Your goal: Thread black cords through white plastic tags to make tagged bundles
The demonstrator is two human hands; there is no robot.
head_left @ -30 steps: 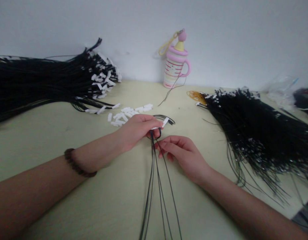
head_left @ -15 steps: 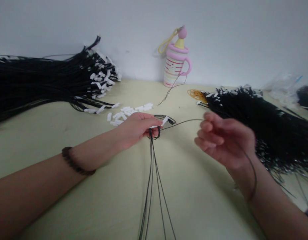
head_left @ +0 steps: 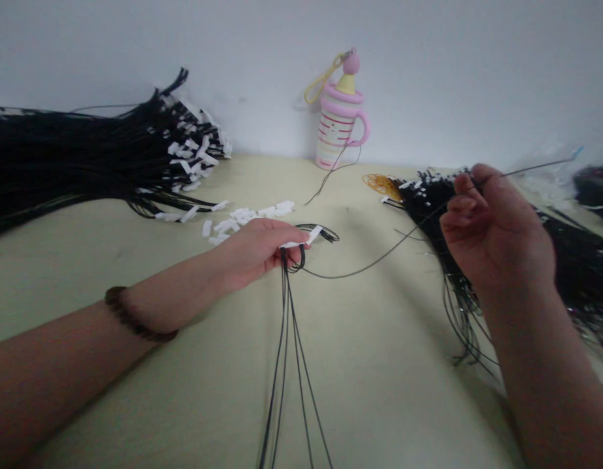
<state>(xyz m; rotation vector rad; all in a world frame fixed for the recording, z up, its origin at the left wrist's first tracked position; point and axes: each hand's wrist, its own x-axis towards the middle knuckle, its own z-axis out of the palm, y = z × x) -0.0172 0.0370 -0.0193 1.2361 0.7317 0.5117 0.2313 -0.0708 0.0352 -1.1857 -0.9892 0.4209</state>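
Note:
My left hand [head_left: 259, 251] pinches several thin black cables [head_left: 285, 293] together with white tags [head_left: 315, 234] above the table. From its fingertips the cables hang toward the near edge, and a small coil of their ends curls out beyond the thumb. One single black cable [head_left: 350, 276] leaves this hand and sags in a curve up to my right hand [head_left: 499, 231], raised at the right with its fingers closed on that strand. Past the right fingers the strand's free end points to the right. Loose white tags [head_left: 252, 213] lie just behind my left hand.
A large bundle of black cables with white tags [head_left: 86, 153] lies at the left. Another black bundle [head_left: 575, 260] spreads at the right, beside an orange openwork piece [head_left: 381, 185]. A pink-lidded cup [head_left: 335, 127] stands against the wall. A clear plastic bag [head_left: 543, 179] sits at the far right.
My right hand has moved right and upward, still gripping the single cable, which now sags in a longer curve. My left hand keeps its hold, nearly in place.

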